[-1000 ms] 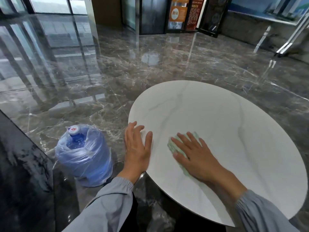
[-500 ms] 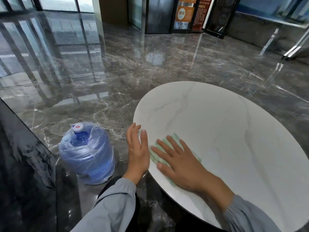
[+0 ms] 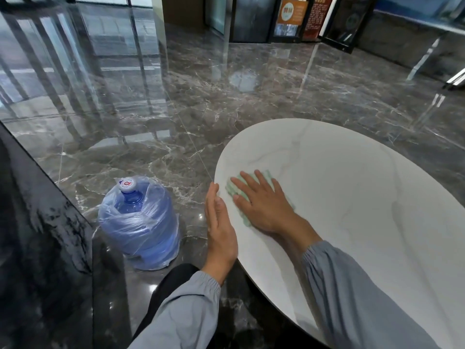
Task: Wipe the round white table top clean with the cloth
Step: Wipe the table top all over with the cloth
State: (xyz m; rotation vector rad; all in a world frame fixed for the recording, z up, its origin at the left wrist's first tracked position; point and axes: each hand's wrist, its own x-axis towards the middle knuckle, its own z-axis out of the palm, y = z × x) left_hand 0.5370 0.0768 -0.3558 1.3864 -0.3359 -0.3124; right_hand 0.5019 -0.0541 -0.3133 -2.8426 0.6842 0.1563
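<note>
The round white table top (image 3: 352,187) with faint grey veins fills the right half of the head view. A pale green cloth (image 3: 267,175) lies flat near its left rim. My right hand (image 3: 264,205) presses on the cloth with straight, spread fingers and covers most of it. My left hand (image 3: 219,224) lies edge-on along the table's left rim, fingers straight and together, thumb side up. Both forearms wear grey-blue sleeves.
A blue water jug (image 3: 139,225) wrapped in clear plastic stands on the dark marble floor (image 3: 201,102) just left of the table. A black glossy slab (image 3: 37,235) rises at the left. Dark doors and orange posters (image 3: 292,13) stand far behind.
My right hand has slid the cloth leftward to the table's left rim. My left hand has come off the table top and turned onto its edge against the rim.
</note>
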